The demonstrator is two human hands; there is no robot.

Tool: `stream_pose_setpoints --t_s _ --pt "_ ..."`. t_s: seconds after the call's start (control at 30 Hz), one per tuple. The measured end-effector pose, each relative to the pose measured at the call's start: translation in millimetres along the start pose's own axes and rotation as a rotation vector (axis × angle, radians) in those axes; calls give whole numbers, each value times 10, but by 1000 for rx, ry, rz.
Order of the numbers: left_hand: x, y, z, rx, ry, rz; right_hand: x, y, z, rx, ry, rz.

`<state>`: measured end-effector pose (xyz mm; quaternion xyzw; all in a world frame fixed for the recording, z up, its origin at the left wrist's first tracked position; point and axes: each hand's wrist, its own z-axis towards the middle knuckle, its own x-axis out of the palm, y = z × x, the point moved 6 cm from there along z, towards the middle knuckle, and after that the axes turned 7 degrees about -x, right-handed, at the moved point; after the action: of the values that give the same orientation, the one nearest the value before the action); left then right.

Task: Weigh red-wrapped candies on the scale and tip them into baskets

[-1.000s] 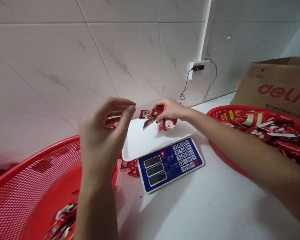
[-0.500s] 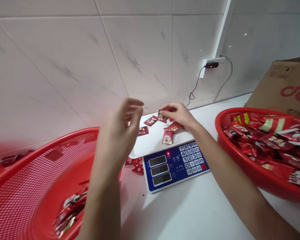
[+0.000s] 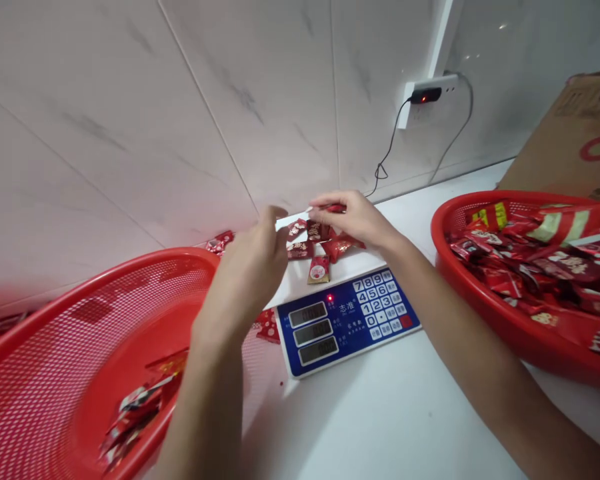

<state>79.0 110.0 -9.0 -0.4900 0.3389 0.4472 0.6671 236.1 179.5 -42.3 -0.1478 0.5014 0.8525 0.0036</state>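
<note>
On the white pan of a blue-faced digital scale (image 3: 350, 320) lie several small red wrapped snack packets (image 3: 319, 270). My right hand (image 3: 355, 217) is over the back of the pan, its thumb and fingers closed around a red packet (image 3: 337, 208) that shows only in part. At the pan's left side, my left hand (image 3: 257, 267) is curved beside the packets, thumb and forefinger apart, with nothing visible between them. Its other fingers are mostly hidden behind the hand.
A red mesh basket (image 3: 190, 257) with some packets in its bottom stands at the left. Another red basket (image 3: 445, 273), heaped with packets, is at the right, before a cardboard box (image 3: 555, 140). A cable runs from the wall socket (image 3: 405, 100) down behind the scale.
A dark red packet that my right fingertips pinched now lies on the pan. My left hand has come down and right, closer to the packets. The view has shifted slightly.
</note>
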Motion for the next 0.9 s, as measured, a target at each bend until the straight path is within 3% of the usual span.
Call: stream_pose_setpoints --t_s 0.1,0.27,0.5,0.73,0.83,0.9 --pt "-276 -2 -106 -10 -123 -162 -45 116 -2 -133 -46 67" --pt "-535 3 -232 28 -272 -262 -95 223 -32 -180 -98 110" --pt "-557 -9 -265 82 -271 -318 -116 311 -64 -207 -106 112" --pt "-543 -30 -287 78 -254 -241 -127 329 -62 -207 -104 75" --pt "-551 -40 -286 81 -260 -222 -73 256 -65 -135 -33 38" --pt "-542 -50 -272 88 -250 -210 7 154 -67 -52 83 -64"
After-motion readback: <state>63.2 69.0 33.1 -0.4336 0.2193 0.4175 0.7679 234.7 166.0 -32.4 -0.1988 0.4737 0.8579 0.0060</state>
